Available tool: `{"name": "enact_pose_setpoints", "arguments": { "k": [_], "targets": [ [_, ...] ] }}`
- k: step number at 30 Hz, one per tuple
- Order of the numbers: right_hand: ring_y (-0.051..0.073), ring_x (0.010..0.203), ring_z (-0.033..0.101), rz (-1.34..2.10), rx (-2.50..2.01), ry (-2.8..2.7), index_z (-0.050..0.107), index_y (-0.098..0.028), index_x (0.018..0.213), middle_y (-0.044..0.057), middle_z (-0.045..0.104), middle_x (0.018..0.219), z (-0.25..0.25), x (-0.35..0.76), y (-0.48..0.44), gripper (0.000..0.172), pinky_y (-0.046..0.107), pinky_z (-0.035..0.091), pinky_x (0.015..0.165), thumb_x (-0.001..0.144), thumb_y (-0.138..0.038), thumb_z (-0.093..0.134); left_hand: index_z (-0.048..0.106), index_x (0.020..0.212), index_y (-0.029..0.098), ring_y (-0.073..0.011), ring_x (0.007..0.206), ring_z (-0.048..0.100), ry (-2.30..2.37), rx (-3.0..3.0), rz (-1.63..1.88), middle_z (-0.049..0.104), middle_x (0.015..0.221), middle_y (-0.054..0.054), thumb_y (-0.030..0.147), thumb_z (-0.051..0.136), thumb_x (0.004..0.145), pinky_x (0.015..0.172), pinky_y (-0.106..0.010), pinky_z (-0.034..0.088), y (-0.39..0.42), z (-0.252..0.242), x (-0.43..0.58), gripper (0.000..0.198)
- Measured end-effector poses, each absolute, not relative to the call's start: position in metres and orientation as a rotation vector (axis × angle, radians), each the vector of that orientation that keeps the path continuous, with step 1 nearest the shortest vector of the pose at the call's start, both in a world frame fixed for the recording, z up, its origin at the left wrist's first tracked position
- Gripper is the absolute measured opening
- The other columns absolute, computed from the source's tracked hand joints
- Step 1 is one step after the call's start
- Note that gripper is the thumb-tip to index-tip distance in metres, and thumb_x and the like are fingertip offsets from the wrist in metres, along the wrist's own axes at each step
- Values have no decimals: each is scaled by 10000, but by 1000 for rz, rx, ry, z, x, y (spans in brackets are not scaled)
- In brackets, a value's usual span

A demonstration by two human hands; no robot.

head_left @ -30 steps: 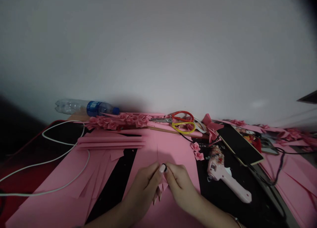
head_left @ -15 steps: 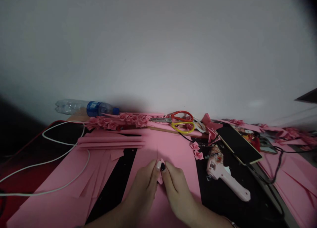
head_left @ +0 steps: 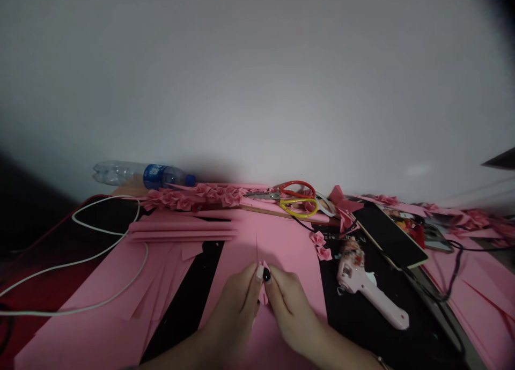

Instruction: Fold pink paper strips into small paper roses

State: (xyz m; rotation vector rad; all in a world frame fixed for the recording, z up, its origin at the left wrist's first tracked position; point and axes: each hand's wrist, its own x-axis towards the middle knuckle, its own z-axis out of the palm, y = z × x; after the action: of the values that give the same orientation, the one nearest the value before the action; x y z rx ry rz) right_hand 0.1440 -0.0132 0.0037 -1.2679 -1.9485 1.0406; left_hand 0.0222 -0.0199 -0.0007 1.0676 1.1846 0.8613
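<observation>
A black tabletop (head_left: pixel 362 338) carries pink sheets (head_left: pixel 281 236), a glue gun (head_left: pixel 372 293) and small paper roses (head_left: pixel 323 253). A phone (head_left: pixel 390 233) seems to lie there too.

Your head camera looks forward and down from just above and behind your left hand (head_left: pixel 237 300) and right hand (head_left: pixel 290 304), which show low at the centre, across the table (head_left: pixel 185 297) to the wall (head_left: pixel 257 80) filling the upper half.

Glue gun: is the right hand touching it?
Apart. The head view shows pink paper and black tabletop between the right hand and the glue gun.
</observation>
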Motion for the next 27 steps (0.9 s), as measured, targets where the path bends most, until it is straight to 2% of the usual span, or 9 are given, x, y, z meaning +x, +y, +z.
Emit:
{"name": "enact_pose_setpoints", "arguments": {
  "k": [9, 13, 19, 21, 23, 25, 27],
  "targets": [
    [108, 559, 390, 1269, -1024, -1898, 461, -185, 704, -28, 430, 619, 17, 145, -6, 300, 228, 366, 591, 946, -251, 297, 338, 650, 206, -66, 415, 209, 1111, 1180, 775, 247, 509, 89, 473, 295, 887, 376, -200, 159, -18, 0, 18, 359],
    [116, 552, 390, 1192, -1133, -1904, 442, -194, 711, -35, 406, 595, 11, 146, -9, 286, 236, 348, 570, 945, -261, 291, 348, 659, 205, -63, 387, 236, 1112, 1185, 767, 257, 472, 96, 473, 295, 889, 362, -187, 180, -17, 4, 18, 358],
    [133, 568, 431, 1102, -1243, -1845, 460, -197, 729, -10, 471, 622, -1, 149, -11, 269, 245, 369, 556, 936, -293, 317, 404, 686, 194, -70, 376, 300, 1123, 1179, 779, 349, 441, 85, 463, 311, 889, 361, -172, 266, -16, 7, 19, 350],
    [129, 566, 437, 1100, -1257, -1765, 482, -196, 804, -17, 468, 634, -1, 150, -9, 203, 233, 375, 538, 927, -296, 356, 421, 700, 190, -70, 373, 308, 1129, 1199, 770, 359, 446, 82, 463, 313, 888, 357, -170, 277, -15, 7, 18, 348],
    [129, 586, 462, 1086, -1256, -1702, 488, -199, 995, -17, 490, 679, 1, 152, -8, 146, 228, 397, 545, 916, -274, 391, 429, 702, 188, -67, 366, 308, 1144, 1203, 775, 361, 452, 81, 463, 319, 886, 352, -170, 272, -14, 6, 17, 349],
    [143, 697, 530, 1057, -1224, -1731, 455, -215, 1162, 11, 556, 789, 3, 153, -7, 259, 246, 443, 639, 908, -231, 408, 424, 694, 191, -64, 359, 300, 1155, 1182, 779, 352, 449, 84, 469, 330, 880, 346, -169, 259, -13, 6, 17, 348],
    [166, 882, 564, 1023, -1177, -1823, 469, -230, 1208, 49, 604, 953, 5, 155, -6, 314, 285, 447, 790, 906, -187, 396, 417, 694, 195, -64, 356, 293, 1154, 1157, 776, 346, 451, 87, 477, 338, 872, 336, -167, 253, -12, 5, 17, 343]
  ]
}}
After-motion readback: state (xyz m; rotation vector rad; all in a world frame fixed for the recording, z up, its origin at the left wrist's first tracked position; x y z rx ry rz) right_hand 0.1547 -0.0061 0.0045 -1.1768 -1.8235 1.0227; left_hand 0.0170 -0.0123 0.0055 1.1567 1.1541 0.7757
